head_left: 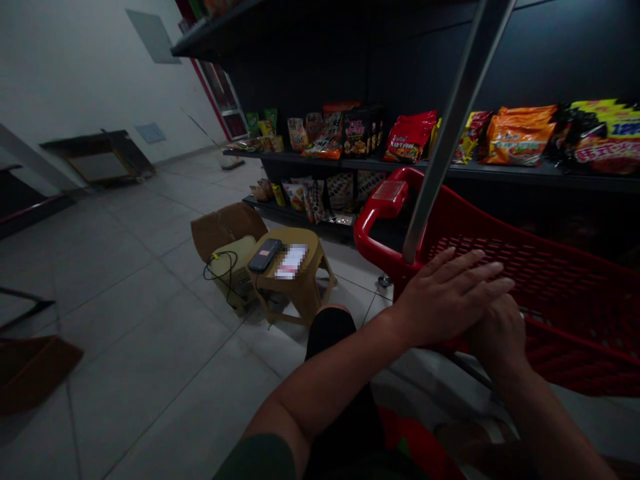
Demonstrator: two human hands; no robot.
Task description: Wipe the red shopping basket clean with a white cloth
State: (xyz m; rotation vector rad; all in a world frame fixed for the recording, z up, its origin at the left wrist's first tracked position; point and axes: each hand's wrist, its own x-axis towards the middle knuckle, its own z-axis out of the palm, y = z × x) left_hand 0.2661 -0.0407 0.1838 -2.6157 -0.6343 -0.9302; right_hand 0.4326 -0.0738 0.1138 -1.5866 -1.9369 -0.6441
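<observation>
Stool (287, 280) carries a phone (265, 255) and a paper slip (291, 261). Left hand (450, 297) lies open, fingers extended, over right hand (497, 333), whose grip cannot be told. Both are beside the red basket (505, 250). No item visibly in it. Snack packets (517, 137) sit on the shelf (500, 172).

A tan plastic stool (313, 263) on the tiled floor (150, 347) holds a phone (265, 255) and a blurred card (291, 261).

Dim, underexposed light — the shelf (500, 172) sinks into shadow, the left hand (447, 297) looks murky, and wide-angle distortion stretches the edges.
</observation>
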